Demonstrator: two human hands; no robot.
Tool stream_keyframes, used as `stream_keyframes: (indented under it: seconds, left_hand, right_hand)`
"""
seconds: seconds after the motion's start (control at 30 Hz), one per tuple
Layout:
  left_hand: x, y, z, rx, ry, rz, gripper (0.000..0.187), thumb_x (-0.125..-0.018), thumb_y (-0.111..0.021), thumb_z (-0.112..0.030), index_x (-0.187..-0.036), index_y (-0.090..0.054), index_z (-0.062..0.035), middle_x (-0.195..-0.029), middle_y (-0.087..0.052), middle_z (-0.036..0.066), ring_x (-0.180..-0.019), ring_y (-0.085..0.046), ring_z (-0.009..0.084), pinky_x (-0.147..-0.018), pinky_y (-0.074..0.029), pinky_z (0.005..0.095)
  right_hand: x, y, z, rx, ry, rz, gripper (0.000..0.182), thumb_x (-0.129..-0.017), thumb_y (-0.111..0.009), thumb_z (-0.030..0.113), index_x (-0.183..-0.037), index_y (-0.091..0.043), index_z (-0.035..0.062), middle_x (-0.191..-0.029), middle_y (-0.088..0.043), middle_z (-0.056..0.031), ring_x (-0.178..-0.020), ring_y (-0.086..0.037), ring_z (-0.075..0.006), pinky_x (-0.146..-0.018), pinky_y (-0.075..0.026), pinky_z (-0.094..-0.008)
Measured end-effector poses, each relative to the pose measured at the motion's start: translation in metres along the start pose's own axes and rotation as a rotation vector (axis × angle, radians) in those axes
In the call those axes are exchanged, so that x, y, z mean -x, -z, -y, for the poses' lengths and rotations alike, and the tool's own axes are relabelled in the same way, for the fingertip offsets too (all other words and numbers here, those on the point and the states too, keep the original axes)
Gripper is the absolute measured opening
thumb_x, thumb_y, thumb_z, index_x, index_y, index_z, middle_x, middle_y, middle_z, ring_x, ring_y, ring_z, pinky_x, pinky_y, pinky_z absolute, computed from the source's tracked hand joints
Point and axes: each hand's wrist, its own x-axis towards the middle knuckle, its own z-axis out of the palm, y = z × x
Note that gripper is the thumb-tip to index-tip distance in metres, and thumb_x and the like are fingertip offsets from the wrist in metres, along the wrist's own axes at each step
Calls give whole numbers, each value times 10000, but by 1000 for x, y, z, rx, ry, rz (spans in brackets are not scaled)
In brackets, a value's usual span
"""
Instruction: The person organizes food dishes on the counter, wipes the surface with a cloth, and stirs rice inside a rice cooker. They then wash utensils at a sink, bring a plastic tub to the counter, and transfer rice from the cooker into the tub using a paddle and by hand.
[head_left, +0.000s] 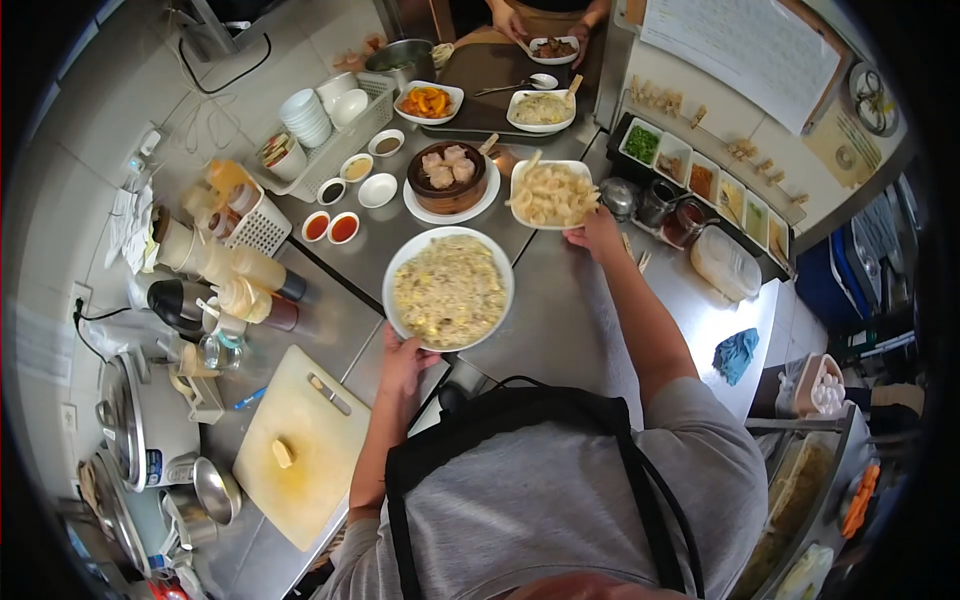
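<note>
My left hand [404,362] grips the near rim of a round white plate heaped with fried rice [448,290]. My right hand [597,236] is closed on the near right corner of a square white dish [520,212] piled with pale fried pieces [555,194]; a wooden clothespin [532,160] sits on its far edge. Between the hands and farther back, a bamboo steamer [447,200] with several dumplings [450,165] rests on a white plate [412,207]. Small sauce bowls [344,228] and a white bowl [378,190] stand to its left. My fingers are partly hidden beneath both dishes.
A cutting board [335,440] with a small yellow piece lies at left, near sauce bottles [262,270]. At right stand a topping rack [700,180], jars [685,222] and a blue cloth [736,356]. Across, another person's hands [512,22] hold a bowl [553,48] above a brown tray [480,75].
</note>
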Motion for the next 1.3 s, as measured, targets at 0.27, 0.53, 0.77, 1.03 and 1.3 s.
stream_keyframes:
  seconds: [0.27,0.53,0.77,1.03,1.3]
  left_hand:
    - [-18,-67,7,-7,71,111,580,-762,-457,-47,-1221,-126,-178,-942,-514,109,-625,-577,176,-491,-497,262]
    - [-38,-84,5,-52,135,236,592,-795,-489,-112,-1231,-96,-182,-969,-505,135,-682,-585,209,-548,-510,306]
    - [-42,-67,9,-157,245,348,481,-827,-476,-287,-1214,-210,-181,-866,-486,67,-677,-548,168,-598,-485,319]
    - [-43,-65,16,-186,219,368,412,-823,-482,-314,-1156,-306,-147,-841,-476,33,-604,-523,110,-538,-465,254]
    - [-46,-91,13,-455,143,298,386,-795,-500,-366,-1036,-417,-75,-682,-469,7,-453,-483,91,-389,-396,213]
  right_hand:
    - [-45,-25,2,-128,6,-60,295,-807,-289,94,-1094,-339,49,-878,-561,-126,-667,-594,-211,-544,-495,-306]
    - [-91,-18,-14,-293,26,93,315,-781,-416,121,-1076,-414,8,-919,-545,-186,-734,-576,-304,-628,-482,-389]
    - [-79,28,-58,-350,-175,150,298,-788,-478,228,-1002,-452,23,-873,-550,-143,-744,-547,-234,-638,-454,-328]
    - [7,40,-81,-308,236,129,187,-822,-442,128,-972,-470,20,-847,-544,-80,-767,-531,-170,-690,-432,-271]
    - [25,12,-71,-38,439,-195,249,-830,-418,188,-1004,-459,15,-945,-526,-47,-806,-514,-150,-735,-407,-247]
